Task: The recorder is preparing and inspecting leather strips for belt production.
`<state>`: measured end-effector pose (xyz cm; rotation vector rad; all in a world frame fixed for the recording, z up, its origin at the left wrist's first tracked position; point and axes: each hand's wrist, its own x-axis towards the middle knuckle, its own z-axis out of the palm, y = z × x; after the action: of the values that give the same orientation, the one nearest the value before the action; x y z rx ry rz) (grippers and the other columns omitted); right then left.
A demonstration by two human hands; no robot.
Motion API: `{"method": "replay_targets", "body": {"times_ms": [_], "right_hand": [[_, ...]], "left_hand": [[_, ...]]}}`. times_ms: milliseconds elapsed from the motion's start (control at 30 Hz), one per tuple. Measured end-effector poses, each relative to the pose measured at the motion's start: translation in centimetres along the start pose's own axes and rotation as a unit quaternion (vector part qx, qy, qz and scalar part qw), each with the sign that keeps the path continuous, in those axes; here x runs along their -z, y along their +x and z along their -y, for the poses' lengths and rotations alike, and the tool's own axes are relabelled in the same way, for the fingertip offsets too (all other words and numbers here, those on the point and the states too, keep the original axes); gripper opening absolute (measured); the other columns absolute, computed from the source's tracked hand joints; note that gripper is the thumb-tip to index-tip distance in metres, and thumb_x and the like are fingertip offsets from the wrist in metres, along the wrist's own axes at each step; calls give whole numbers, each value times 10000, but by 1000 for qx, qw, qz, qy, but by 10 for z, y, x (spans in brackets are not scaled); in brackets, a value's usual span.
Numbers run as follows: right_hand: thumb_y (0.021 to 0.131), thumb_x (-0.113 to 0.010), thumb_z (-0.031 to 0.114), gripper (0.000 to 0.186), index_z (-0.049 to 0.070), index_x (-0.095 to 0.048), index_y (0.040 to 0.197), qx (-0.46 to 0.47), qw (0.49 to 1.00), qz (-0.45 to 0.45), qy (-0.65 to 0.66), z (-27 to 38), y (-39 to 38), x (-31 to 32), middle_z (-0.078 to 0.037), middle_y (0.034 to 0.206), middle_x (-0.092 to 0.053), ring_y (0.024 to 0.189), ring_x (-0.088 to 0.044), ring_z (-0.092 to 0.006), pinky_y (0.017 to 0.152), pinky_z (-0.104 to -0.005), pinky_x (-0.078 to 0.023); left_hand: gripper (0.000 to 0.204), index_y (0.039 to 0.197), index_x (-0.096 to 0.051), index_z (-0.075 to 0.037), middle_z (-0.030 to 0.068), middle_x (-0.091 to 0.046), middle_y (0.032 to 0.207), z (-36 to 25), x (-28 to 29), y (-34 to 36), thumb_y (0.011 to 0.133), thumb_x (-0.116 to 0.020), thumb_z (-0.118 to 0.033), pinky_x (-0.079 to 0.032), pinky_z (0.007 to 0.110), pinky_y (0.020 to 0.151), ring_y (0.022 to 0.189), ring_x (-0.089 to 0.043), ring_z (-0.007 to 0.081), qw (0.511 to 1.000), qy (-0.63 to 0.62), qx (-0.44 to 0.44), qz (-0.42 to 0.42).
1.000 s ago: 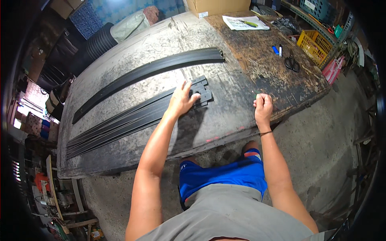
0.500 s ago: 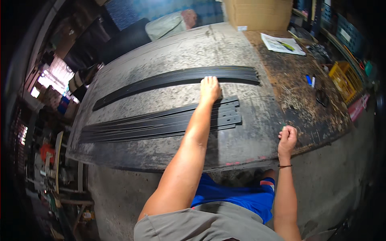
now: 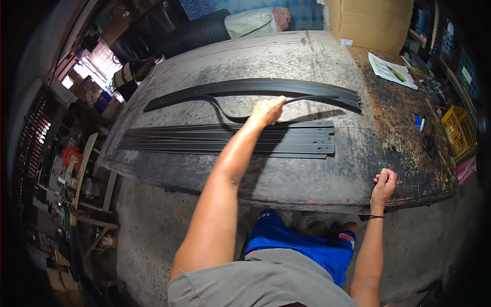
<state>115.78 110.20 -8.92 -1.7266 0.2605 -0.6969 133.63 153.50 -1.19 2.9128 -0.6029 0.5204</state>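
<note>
My left hand (image 3: 269,109) grips a long black flexible strip (image 3: 314,97), which arches and bends above the work table (image 3: 215,71). Beyond it lies a long bundle of black strips (image 3: 242,83), slightly curved. Nearer me, several flat black strips with small holes at their right ends (image 3: 302,146) lie side by side. My right hand (image 3: 383,181) is closed at the table's near right, on dark worn board, its fingertips pinched on something too small to make out.
A cardboard box (image 3: 371,25) and papers with a green-handled tool (image 3: 383,69) lie at the back right, markers (image 3: 420,123) and black scissors (image 3: 428,146) nearer. A yellow crate (image 3: 456,130) is beyond the right edge. Wrapped rolls (image 3: 250,23) lie behind the table.
My left hand has left the flat strips, reached the far bundle and drawn one strip from it, now bending in my grip. My right hand stays closed. The camera view has shifted.
</note>
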Motion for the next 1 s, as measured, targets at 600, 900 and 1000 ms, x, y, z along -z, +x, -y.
{"method": "replay_targets", "body": {"times_ms": [600, 900, 1000], "right_hand": [[983, -609, 218, 242, 47, -567, 1150, -131, 950, -79, 271, -17, 1, 61, -71, 1012, -667, 791, -621, -109, 699, -258, -546], [990, -584, 183, 297, -12, -519, 1204, -136, 942, -230, 201, -79, -64, 238, -91, 946, -659, 732, -567, -138, 672, -271, -498], [1002, -533, 169, 255, -4, -520, 1189, -187, 933, -281, 126, -102, -118, 284, -76, 884, -627, 666, -519, -128, 602, -271, -455]], "left_hand": [[460, 1114, -602, -41, 144, -546, 952, -157, 127, -281, 899, -650, -444, -481, 395, 813, 908, -565, 306, 932, -304, 123, -156], [474, 1105, -570, -93, 108, -561, 944, -292, 59, -228, 774, -774, -363, -480, 428, 728, 833, -584, 331, 900, -406, -57, -151], [484, 1080, -561, -104, 85, -515, 885, -321, 41, -209, 729, -788, -348, -430, 399, 699, 824, -564, 297, 894, -403, -103, -166]]}}
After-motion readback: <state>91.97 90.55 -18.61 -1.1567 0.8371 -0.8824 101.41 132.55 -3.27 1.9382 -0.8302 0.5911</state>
